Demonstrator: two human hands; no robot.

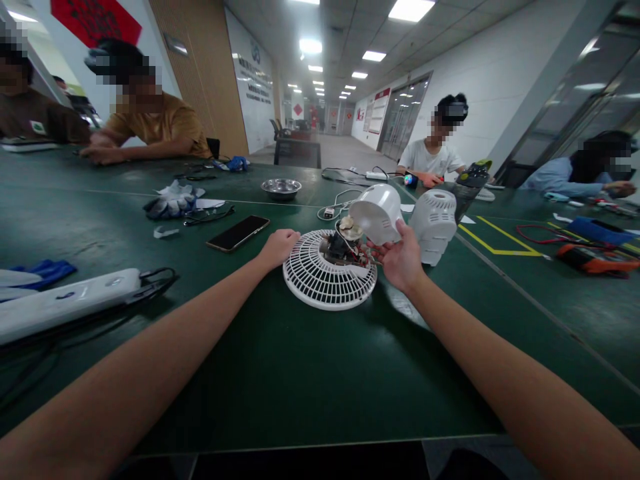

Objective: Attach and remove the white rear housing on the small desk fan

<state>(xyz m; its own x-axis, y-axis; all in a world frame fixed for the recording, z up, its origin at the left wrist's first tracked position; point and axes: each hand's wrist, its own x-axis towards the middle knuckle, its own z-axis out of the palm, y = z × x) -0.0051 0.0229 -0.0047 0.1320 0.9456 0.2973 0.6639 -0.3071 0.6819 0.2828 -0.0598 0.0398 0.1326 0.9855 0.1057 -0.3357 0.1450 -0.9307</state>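
Note:
A round white fan grille point(327, 290) lies flat on the green table, with the bare fan motor point(343, 248) and its wires on top. My left hand point(279, 249) is closed at the grille's left edge, its fingers curled against the rim. In my right hand point(404, 261) is a white motor cover point(380, 212), tilted above the right side of the motor. The thumb presses on the cover's side; the other fingers are partly hidden near the wires. A white fan base point(434, 227) stands just beyond that hand.
Left of the grille lie a phone point(239, 233), gloves point(173, 200) and a white power strip point(75, 300). A metal bowl point(281, 189) sits farther back. On the right are a dark bottle point(470, 187) and an orange multimeter point(595, 259). Several people sit around the table.

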